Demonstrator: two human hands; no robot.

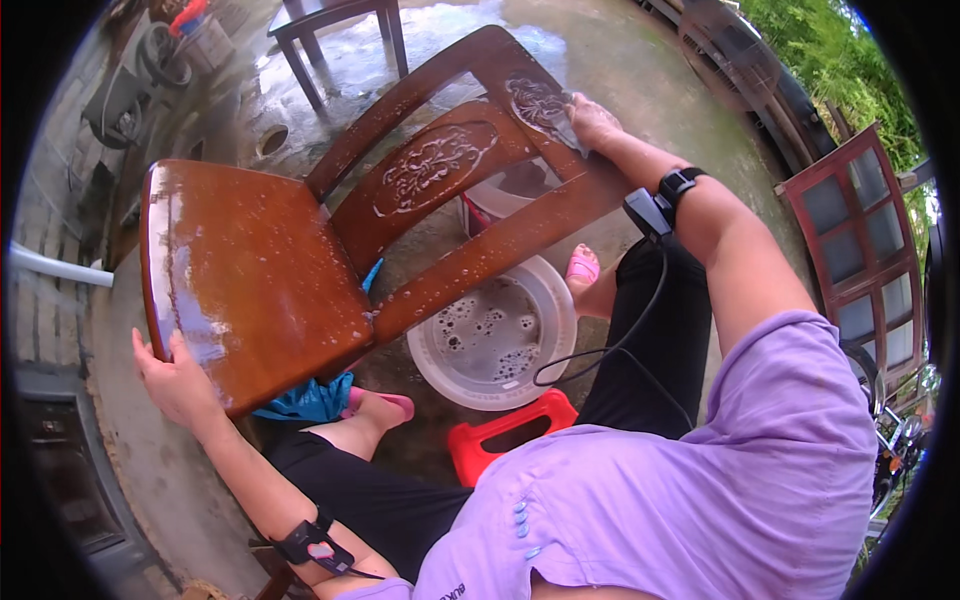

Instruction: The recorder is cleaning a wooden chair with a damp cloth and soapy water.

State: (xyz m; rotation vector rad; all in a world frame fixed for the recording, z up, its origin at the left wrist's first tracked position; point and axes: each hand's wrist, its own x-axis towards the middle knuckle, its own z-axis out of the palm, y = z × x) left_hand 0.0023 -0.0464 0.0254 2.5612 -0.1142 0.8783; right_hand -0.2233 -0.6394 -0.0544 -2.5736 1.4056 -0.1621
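A wet brown wooden chair (255, 270) lies tilted across the view in front of me, with water drops on its seat and carved backrest. At the seat's front edge, my left hand (176, 382) grips the rim, thumb on top. My right hand (592, 124) is at the top of the backrest, pressing a wet greyish cloth (564, 127) against the carved top rail. Below the backrest stands a round, whitish plastic basin (495, 394) of murky, foamy water. Part of another tub (517, 191) shows through the chair back.
A red plastic stool (469, 450) is beside the basin. Blue plastic (311, 401) lies under the seat. A dark wooden stool or table (337, 19) stands on the wet concrete. A red-framed window panel (859, 247) leans at the right; a white pipe (64, 266) juts in at the left.
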